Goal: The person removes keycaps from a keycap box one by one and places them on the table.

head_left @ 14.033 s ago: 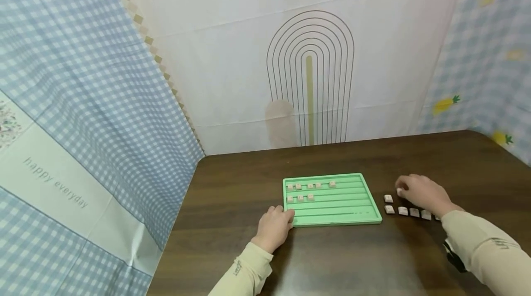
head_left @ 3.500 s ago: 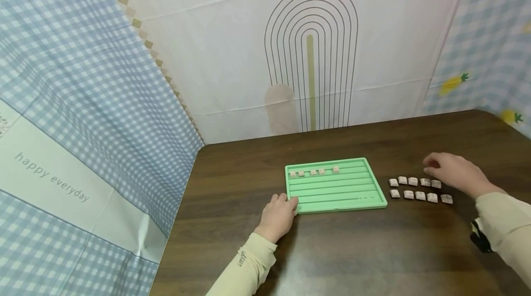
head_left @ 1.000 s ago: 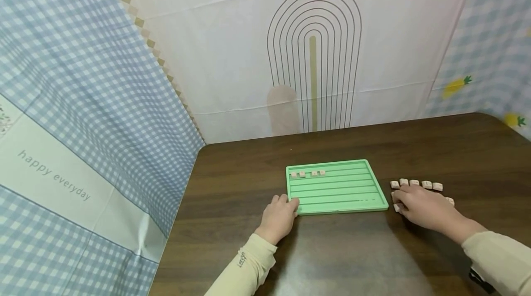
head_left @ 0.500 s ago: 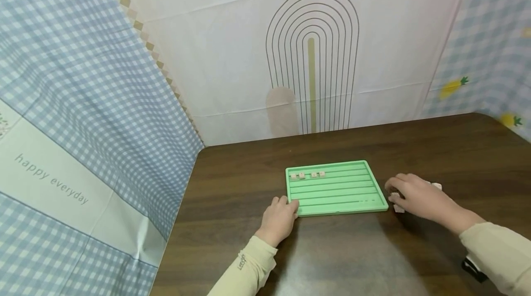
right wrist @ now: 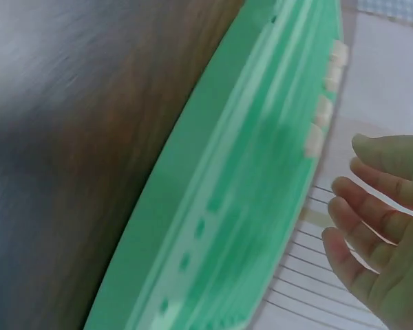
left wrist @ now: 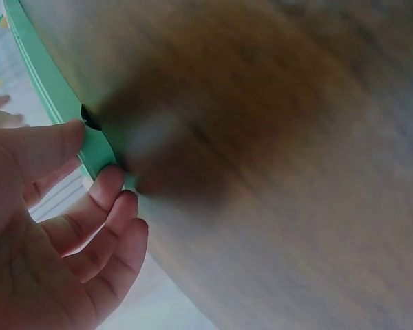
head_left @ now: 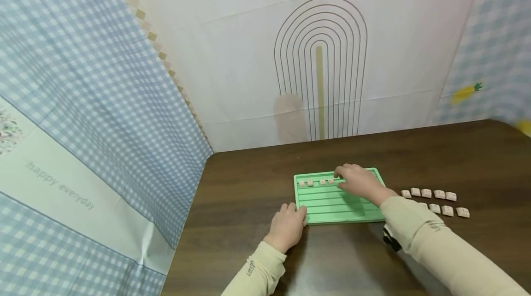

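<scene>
A green grooved tray lies on the table, with several small pale keycaps in its top groove. My left hand holds the tray's near left corner; in the left wrist view, thumb and fingers pinch the green rim. Over the tray's upper part, just right of those keycaps, hovers my right hand. The right wrist view shows its fingers loosely bent and apart, with nothing between them, near the keycap row.
Right of the tray, more keycaps lie on the brown table in rows, partly hidden behind my right sleeve. A printed cloth hangs behind the table, and a checked curtain hangs at the left.
Over fourteen seconds the tray's second row went, then the fifth top-row keycap; the table rows grew. In the last half second my right hand moved left over the tray. My left hand stayed.
</scene>
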The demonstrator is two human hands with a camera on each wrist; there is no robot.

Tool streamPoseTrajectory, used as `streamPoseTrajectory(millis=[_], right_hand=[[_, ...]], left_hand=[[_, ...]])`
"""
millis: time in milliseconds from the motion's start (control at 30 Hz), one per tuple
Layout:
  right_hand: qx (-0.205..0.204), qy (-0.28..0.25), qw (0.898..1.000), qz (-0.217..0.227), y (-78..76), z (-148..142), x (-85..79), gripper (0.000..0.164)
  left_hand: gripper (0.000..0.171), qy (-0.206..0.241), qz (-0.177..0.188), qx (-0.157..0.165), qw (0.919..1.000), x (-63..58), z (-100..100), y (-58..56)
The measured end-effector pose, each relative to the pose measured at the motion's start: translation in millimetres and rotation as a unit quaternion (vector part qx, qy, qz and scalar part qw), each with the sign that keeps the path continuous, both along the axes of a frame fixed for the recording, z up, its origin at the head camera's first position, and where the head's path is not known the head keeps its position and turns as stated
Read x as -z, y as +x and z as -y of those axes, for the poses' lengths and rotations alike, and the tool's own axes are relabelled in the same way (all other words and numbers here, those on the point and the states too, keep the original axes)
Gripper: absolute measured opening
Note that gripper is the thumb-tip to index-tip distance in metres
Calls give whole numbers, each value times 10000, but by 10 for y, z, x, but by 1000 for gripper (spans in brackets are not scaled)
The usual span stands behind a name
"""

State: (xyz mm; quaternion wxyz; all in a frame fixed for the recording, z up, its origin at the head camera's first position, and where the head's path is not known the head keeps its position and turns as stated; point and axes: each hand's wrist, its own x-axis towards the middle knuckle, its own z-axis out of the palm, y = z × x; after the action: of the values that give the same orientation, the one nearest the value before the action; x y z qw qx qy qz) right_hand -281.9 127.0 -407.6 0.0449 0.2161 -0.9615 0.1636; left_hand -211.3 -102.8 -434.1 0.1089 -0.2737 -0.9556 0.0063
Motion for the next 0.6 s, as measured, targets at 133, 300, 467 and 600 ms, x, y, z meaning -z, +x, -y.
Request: streamPoseTrajectory(millis=[133, 300, 467, 600], right_hand=[[38, 215, 9997, -93, -97, 95, 104, 21], [75, 594, 9978, -285, -169, 182, 183, 16], [27, 823, 9949, -583, -215, 260, 226, 10], [135, 856, 9941, -645, -216, 272, 237, 7]], left_hand=[[13, -47, -27, -57, 10000, 25, -44, 15], [13, -74, -30, -98, 9999, 26, -45, 7], [13, -16, 55, -115, 9999, 27, -23, 0], [13, -7, 119, -102, 9999, 32, -19, -7]])
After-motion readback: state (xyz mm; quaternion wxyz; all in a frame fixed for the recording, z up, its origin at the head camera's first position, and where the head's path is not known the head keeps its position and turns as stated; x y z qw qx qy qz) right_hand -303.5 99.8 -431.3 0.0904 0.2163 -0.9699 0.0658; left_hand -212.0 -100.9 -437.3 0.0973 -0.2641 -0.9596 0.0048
